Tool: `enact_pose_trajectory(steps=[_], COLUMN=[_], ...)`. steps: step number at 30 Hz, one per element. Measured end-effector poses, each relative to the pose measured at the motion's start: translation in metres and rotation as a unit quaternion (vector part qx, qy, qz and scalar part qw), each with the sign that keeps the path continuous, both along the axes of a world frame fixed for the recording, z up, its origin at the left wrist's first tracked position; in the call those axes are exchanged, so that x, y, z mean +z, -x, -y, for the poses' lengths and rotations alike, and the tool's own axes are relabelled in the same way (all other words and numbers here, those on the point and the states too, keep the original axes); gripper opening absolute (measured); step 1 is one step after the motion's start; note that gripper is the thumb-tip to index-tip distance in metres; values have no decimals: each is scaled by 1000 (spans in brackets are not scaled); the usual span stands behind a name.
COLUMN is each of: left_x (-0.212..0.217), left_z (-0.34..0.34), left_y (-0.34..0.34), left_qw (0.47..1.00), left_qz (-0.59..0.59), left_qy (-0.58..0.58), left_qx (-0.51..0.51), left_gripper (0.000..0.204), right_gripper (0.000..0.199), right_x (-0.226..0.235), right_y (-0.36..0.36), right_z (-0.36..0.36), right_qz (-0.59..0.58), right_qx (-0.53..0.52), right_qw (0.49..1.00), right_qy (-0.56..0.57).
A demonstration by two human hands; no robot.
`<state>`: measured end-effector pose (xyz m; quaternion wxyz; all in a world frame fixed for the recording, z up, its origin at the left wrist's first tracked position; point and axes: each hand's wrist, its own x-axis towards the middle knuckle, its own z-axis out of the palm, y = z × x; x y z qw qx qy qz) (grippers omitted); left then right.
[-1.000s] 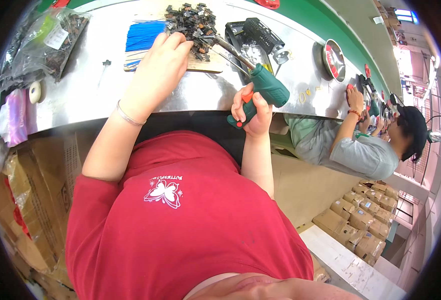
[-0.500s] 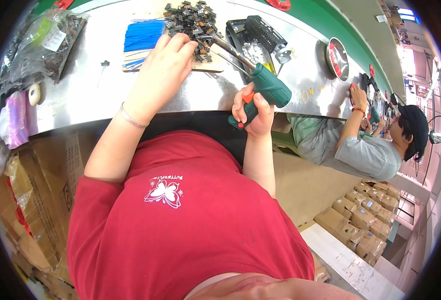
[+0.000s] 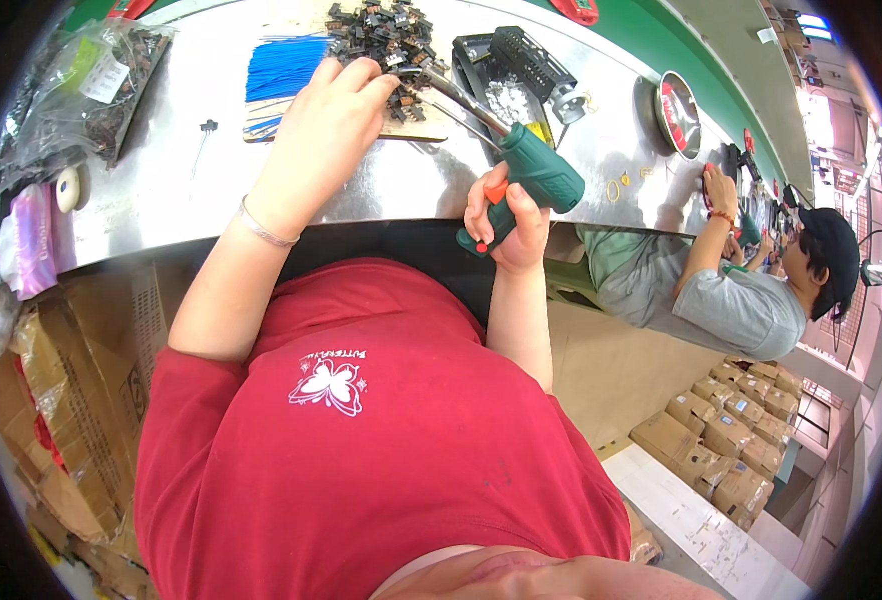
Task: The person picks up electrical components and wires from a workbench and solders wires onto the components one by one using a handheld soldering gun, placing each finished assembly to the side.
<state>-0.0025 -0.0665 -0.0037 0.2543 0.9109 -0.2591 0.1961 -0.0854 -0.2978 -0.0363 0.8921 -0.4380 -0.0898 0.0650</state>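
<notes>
A metal worktop [image 3: 176, 205] curves across a workshop, with stacked cartons [image 3: 726, 437] at right. The right hand [image 3: 507, 222] is closed around the handle of a green gun-shaped tool [image 3: 543, 172], whose metal barrel [image 3: 466, 101] points toward a heap of small black parts [image 3: 383, 38] on a board [image 3: 419, 131]. The left hand [image 3: 336, 118], fingers bent, is at the heap's edge, near blue wires [image 3: 286, 68]; whether it holds anything cannot be told.
</notes>
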Motion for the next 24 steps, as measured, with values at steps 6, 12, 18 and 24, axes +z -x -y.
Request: enact_pose_trajectory(steps=[6,12,18,24], left_x=[4,9,8,3], left_z=[-6,-26,-31,-29], left_y=[0,3,7,4], left_qw=[999,997,998,999], left_qz=[-28,-62,-52,-36], left_qy=[8,20,28,27], left_qx=[-17,-33,1,-2], left_gripper=[20,19,20,18], right_gripper=[29,25,25,26], right_x=[-1,-1,-1,0], right_y=[1,0,0,1], right_z=[1,0,-1,-1], right_qz=[2,-3,-2,-7], right_qx=[-8,0,-4,-7], right_qw=[999,1000,1000,1000], right_qy=[39,1,7,7])
